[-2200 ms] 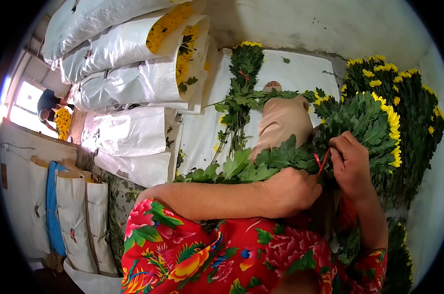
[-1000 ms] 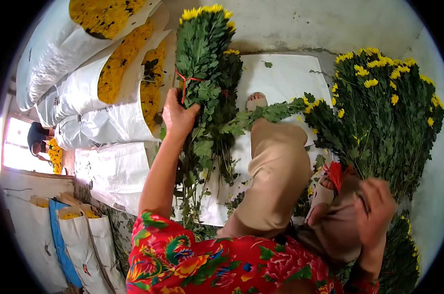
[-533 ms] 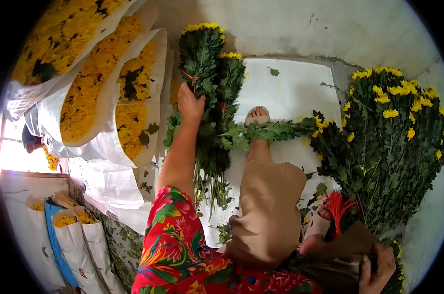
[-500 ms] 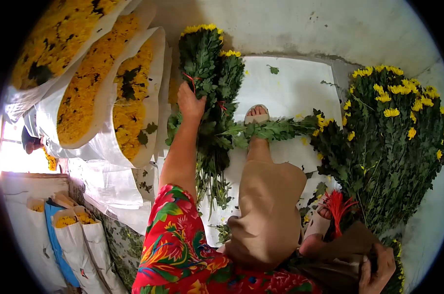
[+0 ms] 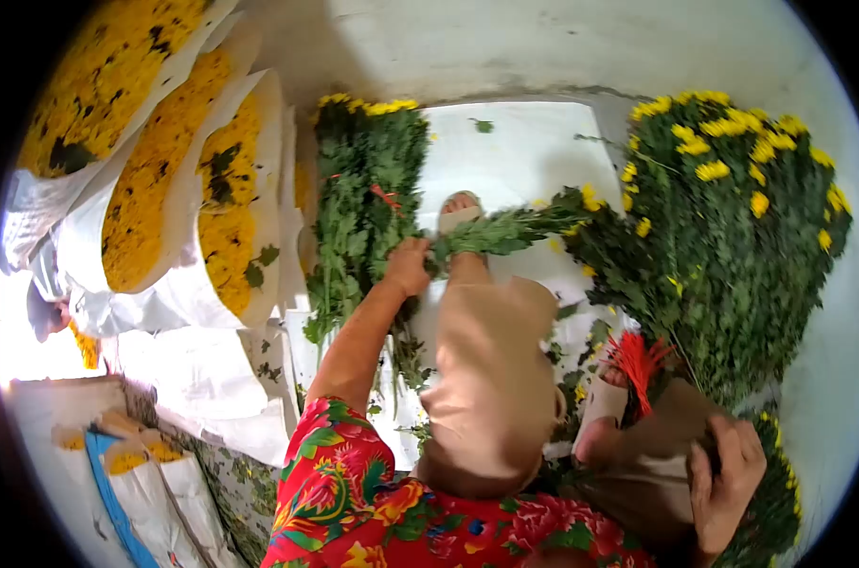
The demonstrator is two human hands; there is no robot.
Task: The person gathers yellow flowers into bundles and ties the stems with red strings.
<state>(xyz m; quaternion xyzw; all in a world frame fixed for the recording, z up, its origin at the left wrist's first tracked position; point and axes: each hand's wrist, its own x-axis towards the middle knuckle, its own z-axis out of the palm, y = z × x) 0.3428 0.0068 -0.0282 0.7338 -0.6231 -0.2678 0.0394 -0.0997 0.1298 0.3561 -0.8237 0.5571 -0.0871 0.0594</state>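
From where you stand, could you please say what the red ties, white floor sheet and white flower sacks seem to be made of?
The red ties look like thin plastic strands, perhaps string, splaying at the end. The white floor sheet looks smooth and flat, perhaps plastic or board. The white flower sacks look like thin plastic, shiny and creased.

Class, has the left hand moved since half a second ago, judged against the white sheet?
Yes. Against the white sheet, the left hand has moved rightward and toward the wearer's body, to beside the leafy stems lying across it.
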